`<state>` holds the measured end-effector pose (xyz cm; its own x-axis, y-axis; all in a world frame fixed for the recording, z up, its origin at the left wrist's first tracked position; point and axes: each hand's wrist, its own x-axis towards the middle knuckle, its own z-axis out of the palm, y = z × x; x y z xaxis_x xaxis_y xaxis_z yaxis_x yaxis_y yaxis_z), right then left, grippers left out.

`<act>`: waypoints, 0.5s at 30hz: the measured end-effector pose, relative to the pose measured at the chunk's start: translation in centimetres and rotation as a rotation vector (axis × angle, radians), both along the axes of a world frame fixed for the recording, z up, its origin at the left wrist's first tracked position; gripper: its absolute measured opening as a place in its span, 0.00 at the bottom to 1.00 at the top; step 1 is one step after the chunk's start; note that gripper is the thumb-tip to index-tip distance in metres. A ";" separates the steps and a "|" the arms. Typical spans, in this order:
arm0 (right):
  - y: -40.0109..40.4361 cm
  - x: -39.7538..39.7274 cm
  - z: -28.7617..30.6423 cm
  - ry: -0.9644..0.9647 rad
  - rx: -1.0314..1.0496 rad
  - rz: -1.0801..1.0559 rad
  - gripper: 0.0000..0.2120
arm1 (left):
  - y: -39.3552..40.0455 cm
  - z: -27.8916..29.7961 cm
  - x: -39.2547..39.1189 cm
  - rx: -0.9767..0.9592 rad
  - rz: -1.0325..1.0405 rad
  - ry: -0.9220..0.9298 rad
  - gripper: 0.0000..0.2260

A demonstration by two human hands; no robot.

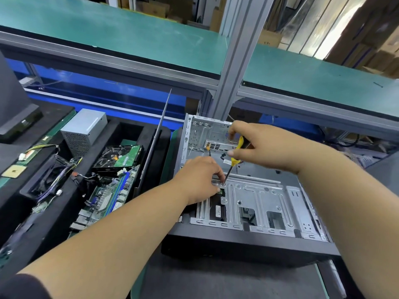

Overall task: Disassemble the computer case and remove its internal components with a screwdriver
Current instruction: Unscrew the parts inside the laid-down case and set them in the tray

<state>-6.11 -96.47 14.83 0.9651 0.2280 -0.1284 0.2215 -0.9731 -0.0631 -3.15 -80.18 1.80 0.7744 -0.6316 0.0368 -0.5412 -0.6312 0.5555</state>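
Bare matt grey sheet metal inside the computer case [254, 197] — glossy yellow plastic on the screwdriver [236, 151] handle.

1. One computer case [248, 214], open, lying on its side.
2. One screwdriver [234, 157] with a yellow handle, above the case.
3. Two hands over the case: left [200, 180], right [265, 145].
4. One grey power supply [83, 131], left of the case.
5. One hard drive [119, 157], left of the case.
6. One motherboard [108, 193], left of the case.
7. One side panel [155, 139], upright just left of the case.
8. One fan [50, 176], far left of the case.
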 end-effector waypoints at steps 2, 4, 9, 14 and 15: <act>0.2 0.1 -0.9 -0.187 -0.136 -0.052 0.17 | 0.0 0.0 0.0 -0.005 -0.003 0.002 0.07; 0.4 0.0 -2.1 -0.282 -0.082 -0.122 0.15 | -0.1 -0.1 0.0 -0.012 0.002 0.009 0.06; 0.8 -1.1 -4.1 -0.360 0.431 -0.360 0.11 | -1.0 -0.3 0.4 -0.217 0.063 0.110 0.04; 2.0 -1.6 -6.3 -0.467 0.897 -0.497 0.06 | -2.4 0.6 0.6 -0.585 -0.085 0.428 0.11; 2.5 -1.5 -6.6 -0.434 1.066 -0.534 0.07 | -2.6 0.9 0.5 -0.688 -0.101 0.502 0.14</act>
<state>-7.63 -93.95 8.23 0.8854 -0.4056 0.2271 0.0175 -0.4592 -0.8881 -2.64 -82.80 2.69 0.7426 -0.6614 0.1052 -0.1642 -0.0275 0.9860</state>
